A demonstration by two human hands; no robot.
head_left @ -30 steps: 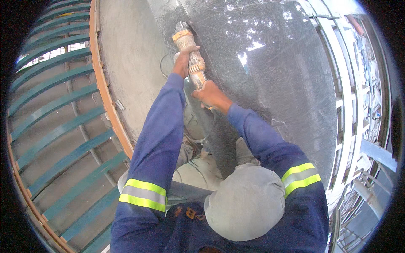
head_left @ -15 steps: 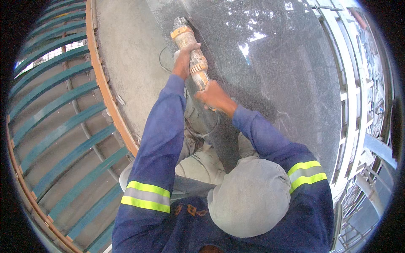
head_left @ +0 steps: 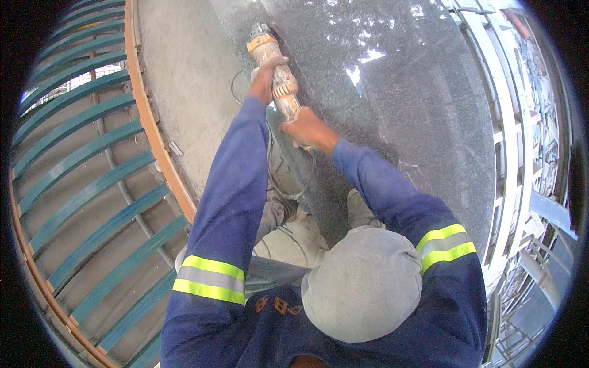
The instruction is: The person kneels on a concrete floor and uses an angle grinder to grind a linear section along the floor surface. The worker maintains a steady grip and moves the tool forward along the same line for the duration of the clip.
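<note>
At the dark slab [head_left: 423,104], a power tool [head_left: 285,84] is clasped by both left hand [head_left: 264,81] and right hand [head_left: 310,130], apparently being worked there, steady guidance seemingly called for next.

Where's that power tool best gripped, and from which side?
Grip the power tool along its long body, probably from the near end: its metal head points away; the left hand fits behind the front orange collar, the right hand at the rear.

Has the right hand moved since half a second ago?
Yes: the right hand has shifted slightly up and left in view, away from the pale mark on the dark slab.
</note>
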